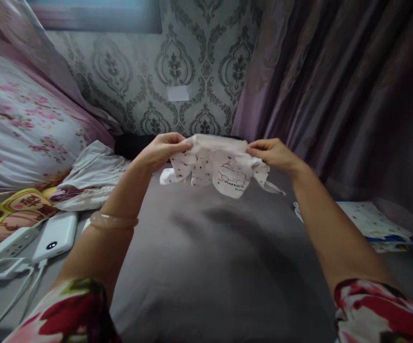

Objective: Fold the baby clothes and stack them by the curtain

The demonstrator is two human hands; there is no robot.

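I hold a small white baby garment [221,166] with dark dots and a printed drawing in the air above a grey bed sheet [199,257]. My left hand [160,150] pinches its left upper edge, fingers closed. On the other side my right hand [273,152] grips the right upper edge the same way. The cloth hangs crumpled between both hands, with a thin tie dangling at its right. A pale bangle [113,221] sits on my left wrist.
A floral pillow [20,124] and a folded white cloth [92,176] lie at the left. A white power bank [56,236], power strip and cables rest at the lower left. Folded dotted fabric [371,224] lies at the right, under a purple curtain [353,95]. Patterned wallpaper is behind.
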